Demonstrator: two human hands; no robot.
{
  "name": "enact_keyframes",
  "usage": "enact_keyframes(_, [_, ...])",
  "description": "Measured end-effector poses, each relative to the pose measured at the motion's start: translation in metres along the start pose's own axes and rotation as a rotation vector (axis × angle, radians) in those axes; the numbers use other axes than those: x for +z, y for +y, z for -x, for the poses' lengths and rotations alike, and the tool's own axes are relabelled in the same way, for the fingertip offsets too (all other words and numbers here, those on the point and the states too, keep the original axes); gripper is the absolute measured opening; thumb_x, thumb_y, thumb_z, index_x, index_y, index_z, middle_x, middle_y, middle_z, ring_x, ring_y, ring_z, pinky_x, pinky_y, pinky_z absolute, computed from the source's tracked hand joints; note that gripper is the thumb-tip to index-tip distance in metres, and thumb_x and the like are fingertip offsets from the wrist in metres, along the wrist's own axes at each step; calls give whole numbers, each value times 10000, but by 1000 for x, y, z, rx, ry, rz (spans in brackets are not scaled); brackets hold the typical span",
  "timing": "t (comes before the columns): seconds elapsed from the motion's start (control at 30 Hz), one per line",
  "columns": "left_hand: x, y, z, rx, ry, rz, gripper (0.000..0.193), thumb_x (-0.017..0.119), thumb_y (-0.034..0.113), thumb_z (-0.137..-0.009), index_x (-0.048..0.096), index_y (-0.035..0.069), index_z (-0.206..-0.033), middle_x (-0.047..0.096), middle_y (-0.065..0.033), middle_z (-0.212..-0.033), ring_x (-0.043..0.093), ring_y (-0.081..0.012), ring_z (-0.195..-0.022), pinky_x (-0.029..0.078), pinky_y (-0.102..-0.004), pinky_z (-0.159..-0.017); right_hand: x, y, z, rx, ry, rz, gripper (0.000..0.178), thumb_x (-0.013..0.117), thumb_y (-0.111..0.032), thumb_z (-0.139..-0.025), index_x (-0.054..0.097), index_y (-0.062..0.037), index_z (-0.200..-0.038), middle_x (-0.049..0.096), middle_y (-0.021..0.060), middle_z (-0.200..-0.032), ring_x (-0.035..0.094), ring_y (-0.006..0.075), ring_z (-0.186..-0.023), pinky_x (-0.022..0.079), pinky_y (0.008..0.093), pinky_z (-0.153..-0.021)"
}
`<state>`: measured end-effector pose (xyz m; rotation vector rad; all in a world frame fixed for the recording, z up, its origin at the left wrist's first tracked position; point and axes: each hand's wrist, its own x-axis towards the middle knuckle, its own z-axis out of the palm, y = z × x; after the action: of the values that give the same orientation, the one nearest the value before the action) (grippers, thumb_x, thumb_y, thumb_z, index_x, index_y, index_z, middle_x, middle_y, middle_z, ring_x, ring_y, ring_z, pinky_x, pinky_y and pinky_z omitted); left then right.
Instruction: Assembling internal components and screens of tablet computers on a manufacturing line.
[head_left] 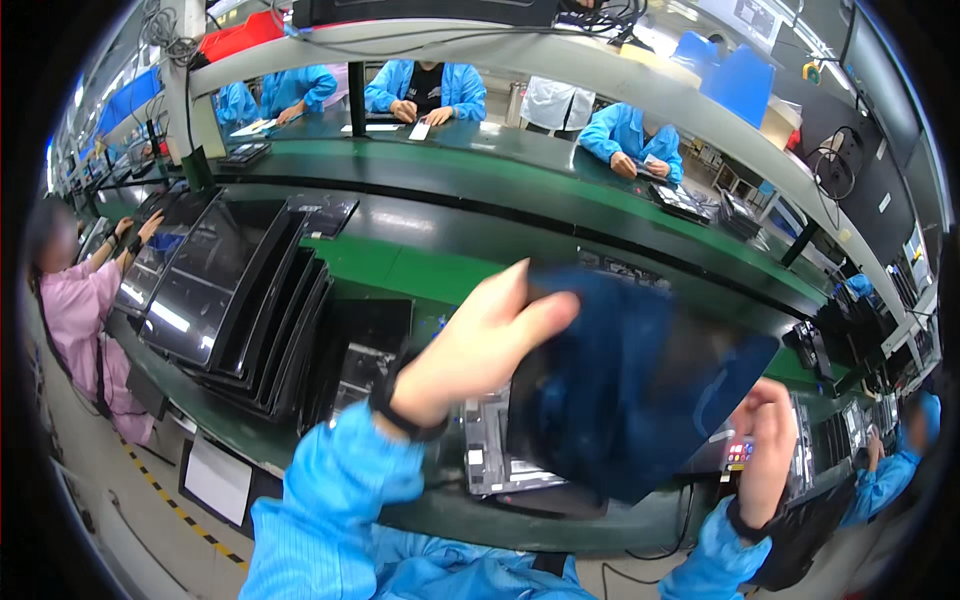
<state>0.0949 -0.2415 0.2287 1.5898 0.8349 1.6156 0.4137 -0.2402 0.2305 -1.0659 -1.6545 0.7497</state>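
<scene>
A dark, glossy flat panel point(630, 390) is raised and tilted over the bench, blurred by motion, with a blue sheen across its face. My left hand point(480, 340) is closed on its upper left edge, the thumb lying over the front. At the right edge, the curled fingers of my right hand point(765, 440) grip the panel, which partly hides them. Under the panel, a silver-grey frame point(485, 455) with metal parts lies on the bench, mostly covered. A dark flat piece point(555, 500) sticks out at its near side.
A tall stack of glossy black panels point(215, 280) stands on the left, beside a black tray-like part point(370, 345). A green bench point(410, 270) runs along a rail. Co-workers in blue coats sit across; a person in pink point(80, 300) works at far left, another point(890, 480) at right.
</scene>
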Motion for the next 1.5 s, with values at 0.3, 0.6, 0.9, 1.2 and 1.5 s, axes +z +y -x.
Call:
enact_keyframes(0.3, [23, -54, -69, -193, 35, -442, 359, 627, 308, -859, 586, -42, -925, 634, -120, -823, 595, -180, -752, 479, -332, -654, 57, 6, -31, 375, 26, -604, 499, 629, 1, -826, 410, -37, -1273, 569, 106, -1113, 609, 249, -986, 522, 358, -825])
enact_keyframes(0.6, [-66, -45, 28, -402, 173, -453, 232, 529, 182, -892, 581, -30, -970, 631, -85, -818, 586, -125, -743, 477, -254, -676, 55, 87, -38, 903, 46, -755, 53, 621, -123, -862, 622, -117, -810, 675, -10, -763, 632, 105, -613, 446, 189, -444])
enact_keyframes(0.9, [-45, -61, 123, -558, 363, -439, 237, 500, 210, -938, 587, 3, -859, 608, -44, -674, 570, -103, -626, 452, -262, -571, 80, 63, 7, 677, 147, -639, 98, 597, -215, -918, 605, -130, -966, 675, 13, -848, 652, 137, -627, 474, 245, -433])
enact_keyframes(1.2, [-3, -93, 151, -639, 438, -268, 231, 530, 234, -964, 537, 8, -915, 569, -36, -691, 527, -90, -620, 425, -262, -550, 90, 74, 43, 675, 64, -652, 187, 543, -176, -949, 551, -35, -1071, 665, 103, -910, 666, 201, -654, 527, 292, -430])
enact_keyframes(1.5, [9, -92, 144, -626, 452, -342, 223, 590, 192, -926, 441, 29, -897, 474, -17, -638, 442, -79, -580, 390, -261, -521, 62, 75, 44, 805, -155, -477, 338, 491, -322, -972, 487, 9, -1041, 613, 156, -715, 596, 212, -438, 480, 301, -341])
